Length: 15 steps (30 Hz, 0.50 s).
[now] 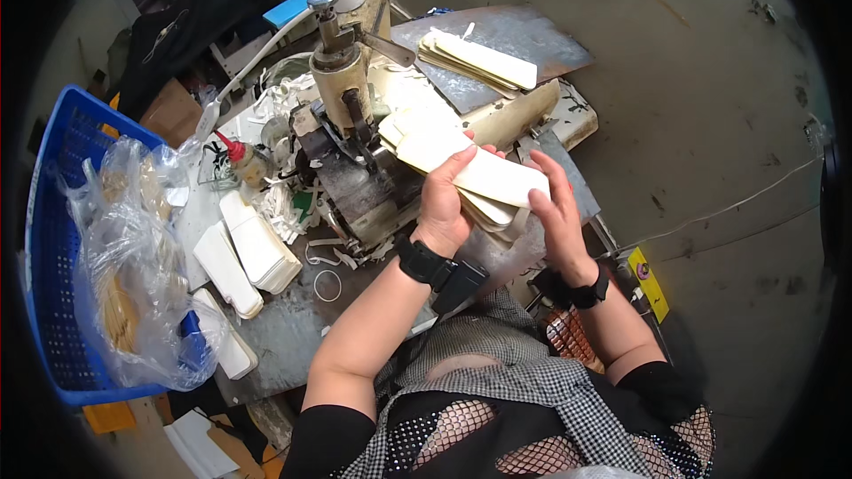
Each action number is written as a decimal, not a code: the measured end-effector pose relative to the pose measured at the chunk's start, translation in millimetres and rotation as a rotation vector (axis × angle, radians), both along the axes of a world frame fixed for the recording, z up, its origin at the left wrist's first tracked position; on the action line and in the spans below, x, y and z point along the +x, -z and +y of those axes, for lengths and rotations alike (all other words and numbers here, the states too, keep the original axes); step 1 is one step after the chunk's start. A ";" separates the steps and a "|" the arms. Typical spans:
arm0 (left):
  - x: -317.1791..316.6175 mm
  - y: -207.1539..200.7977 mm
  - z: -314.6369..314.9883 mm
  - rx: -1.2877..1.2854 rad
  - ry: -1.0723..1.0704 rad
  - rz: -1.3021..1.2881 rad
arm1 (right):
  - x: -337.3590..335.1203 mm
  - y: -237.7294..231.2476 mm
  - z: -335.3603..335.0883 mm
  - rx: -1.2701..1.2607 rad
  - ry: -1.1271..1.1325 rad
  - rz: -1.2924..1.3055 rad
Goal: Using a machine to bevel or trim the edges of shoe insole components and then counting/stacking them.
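A fanned stack of cream, rounded-end flat pieces (506, 179) lies across both my hands, in front of the machine. My left hand (445, 200) grips the stack near its middle, thumb on top and fingertips showing at its far edge. Around the right end of the stack curves my right hand (564, 213), its thumb tip at the corner and its forefinger along the far side; its other fingers are mostly hidden. Just beyond the stack's left end stands the machine (342, 98), with a metal post and a lever.
More cream pieces (484, 60) are piled on the metal plate at the back. Left of the machine are further piles (257, 244), white scraps (284, 98) and a red-tipped bottle (248, 164). A blue crate (49, 239) with a clear plastic bag (142, 257) stands far left.
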<state>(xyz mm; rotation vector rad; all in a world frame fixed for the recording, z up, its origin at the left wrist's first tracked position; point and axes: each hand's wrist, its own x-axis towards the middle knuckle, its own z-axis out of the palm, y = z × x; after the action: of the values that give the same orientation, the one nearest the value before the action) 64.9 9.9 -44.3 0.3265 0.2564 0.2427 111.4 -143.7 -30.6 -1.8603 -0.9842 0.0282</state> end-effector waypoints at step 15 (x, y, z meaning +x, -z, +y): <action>31.1 -21.4 -12.9 0.995 -0.233 -0.113 | 49.0 -1.0 16.8 0.592 -0.098 1.406</action>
<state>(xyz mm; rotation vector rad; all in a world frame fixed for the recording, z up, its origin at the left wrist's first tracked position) 96.0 -3.0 -22.8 1.2669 0.0415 0.6136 160.4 -127.0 -29.5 -0.8427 -0.0315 0.8735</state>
